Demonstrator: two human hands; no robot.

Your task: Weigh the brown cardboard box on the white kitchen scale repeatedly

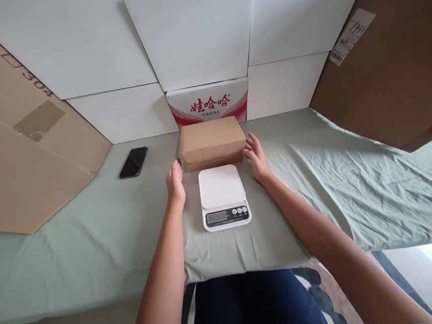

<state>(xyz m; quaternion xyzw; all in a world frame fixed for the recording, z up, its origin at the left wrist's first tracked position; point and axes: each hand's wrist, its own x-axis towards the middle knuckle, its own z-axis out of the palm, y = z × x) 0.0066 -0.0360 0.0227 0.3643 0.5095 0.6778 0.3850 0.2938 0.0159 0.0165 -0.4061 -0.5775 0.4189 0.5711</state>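
Hands open on either side of a cardboard box, scale just in front.

Green sheet (95, 241) covers the table; the box (212, 142) sits between the palms, beyond the white scale (223, 195). Left hand (175, 181) hovers near its corner, right hand (256, 159) touches its end, both spread, gripping nothing. Phone (133, 162) lies well left.

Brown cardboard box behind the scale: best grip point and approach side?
Probably the two short end faces of the cardboard box, one hand from each side. It lies flat and closed, long side facing the person, with the kitchen scale right in front and a printed carton behind. The left hand and right hand are open at those ends.
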